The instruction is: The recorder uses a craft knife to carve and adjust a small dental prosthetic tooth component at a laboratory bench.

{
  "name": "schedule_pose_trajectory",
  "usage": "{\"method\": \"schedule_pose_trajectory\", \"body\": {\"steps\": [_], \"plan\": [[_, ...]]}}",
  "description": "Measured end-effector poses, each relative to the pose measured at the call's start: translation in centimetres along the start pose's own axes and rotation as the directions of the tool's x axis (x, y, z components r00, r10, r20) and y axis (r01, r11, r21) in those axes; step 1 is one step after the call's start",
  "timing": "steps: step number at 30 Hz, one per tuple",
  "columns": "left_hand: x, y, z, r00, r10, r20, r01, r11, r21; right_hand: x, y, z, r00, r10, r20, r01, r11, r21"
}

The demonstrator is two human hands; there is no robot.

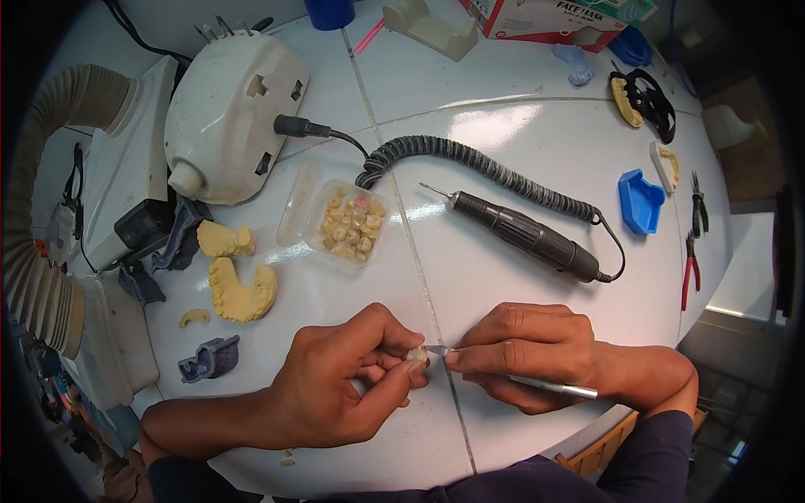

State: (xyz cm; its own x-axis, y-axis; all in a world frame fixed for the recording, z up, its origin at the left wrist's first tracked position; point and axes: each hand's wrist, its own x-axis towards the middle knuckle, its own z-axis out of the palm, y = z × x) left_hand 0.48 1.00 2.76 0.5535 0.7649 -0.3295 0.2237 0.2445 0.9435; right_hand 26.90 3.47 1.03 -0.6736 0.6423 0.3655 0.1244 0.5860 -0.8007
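Note:
My left hand pinches a small tooth-coloured dental crown between thumb and forefinger, low over the white tabletop. From the right, my right hand grips a silver craft knife like a pen. Its blade points left and meets the crown's edge, or nearly so; I cannot tell if it presses in. Beyond my hands stands a clear plastic box full of similar tooth-like pieces, its lid swung open to the left. A black rotary handpiece with a thin bur lies beyond my right hand.
A white control unit feeds the handpiece through a coiled cord. Yellow dental casts and a grey impression piece lie at left. On the right are a blue tray and red-handled pliers. A ribbed hose curves along the left edge.

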Motion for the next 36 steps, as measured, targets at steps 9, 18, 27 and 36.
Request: {"method": "schedule_pose_trajectory", "body": {"steps": [9, 18, 27, 36], "plan": [[-0.01, -0.04, -0.06, 1.0, 0.029, 0.009, -0.029, 0.999, 0.02, -0.09, -0.33, -0.24, 0.998, 0.062, 0.019, -0.063, 0.997, 0.038], [-0.03, -0.25, -0.09, 0.999, 0.049, 0.008, -0.049, 0.999, 0.021, 0.05, -0.39, -0.15, 0.997, 0.079, -0.001, -0.079, 0.996, 0.039], [-0.06, -0.26, -0.15, 0.999, 0.046, 0.008, -0.046, 0.999, 0.024, -0.04, -0.27, -0.15, 0.997, 0.079, 0.001, -0.079, 0.996, 0.05], [-0.09, -0.34, -0.1, 0.998, 0.064, 0.001, -0.064, 0.998, 0.029, 0.18, -0.43, -0.29, 0.996, 0.084, 0.002, -0.084, 0.995, 0.055]]}}
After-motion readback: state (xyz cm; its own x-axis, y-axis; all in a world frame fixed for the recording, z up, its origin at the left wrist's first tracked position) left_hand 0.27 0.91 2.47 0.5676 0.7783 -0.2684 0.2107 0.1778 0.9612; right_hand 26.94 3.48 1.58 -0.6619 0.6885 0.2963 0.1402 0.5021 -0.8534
